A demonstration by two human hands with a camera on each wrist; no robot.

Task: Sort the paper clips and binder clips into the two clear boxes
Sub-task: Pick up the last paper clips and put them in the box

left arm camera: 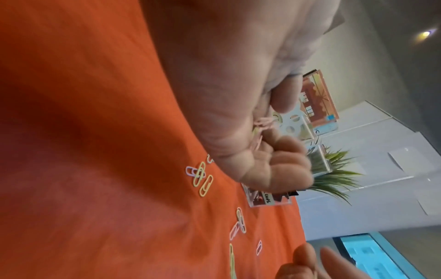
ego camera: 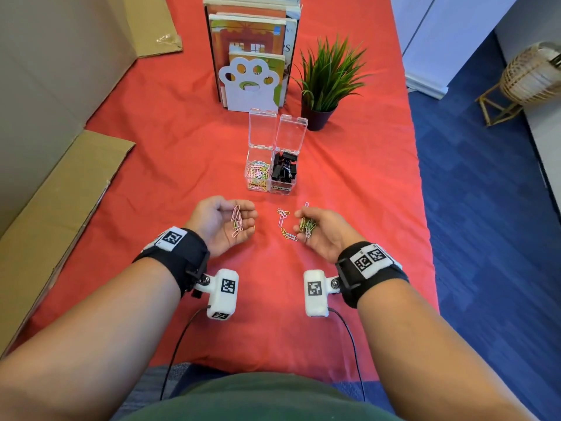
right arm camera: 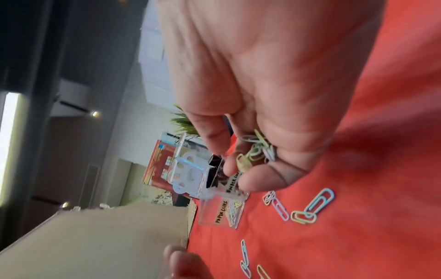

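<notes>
Red cloth covers the desk (ego camera: 170, 153); both my hands sit palm-up at the near edge of the work area.

Left hand (ego camera: 223, 224): grip cupped, fingers curled round a small bunch of mostly pink paper clips (ego camera: 236, 220). Their long axes run roughly 12-to-6.

Right hand (ego camera: 318, 230): grip likewise curled round a bunch of green and pale clips (ego camera: 308, 227); the right wrist view shows thumb and fingertips closing on them.

Between the hands, nearer the right one, loose clips (ego camera: 285, 224) lie flat on the cloth, a few interlinked, strung along a 12-to-6 line.

Farther out, at 12 o'clock from the gap between my hands: two clear boxes side by side, touching, lids hinged upright. The paper clip box (ego camera: 257, 177) is on the left, partly filled; the binder clip box (ego camera: 283, 174) on the right holds black binder clips.

My judgement: the paper clip box lies about 1 o'clock from the left hand and 11 o'clock from the right, and the left looks slightly nearer. No binder clips show loose on the cloth.

Beyond: bookstand (ego camera: 252, 83) and potted plant (ego camera: 328, 83).
</notes>
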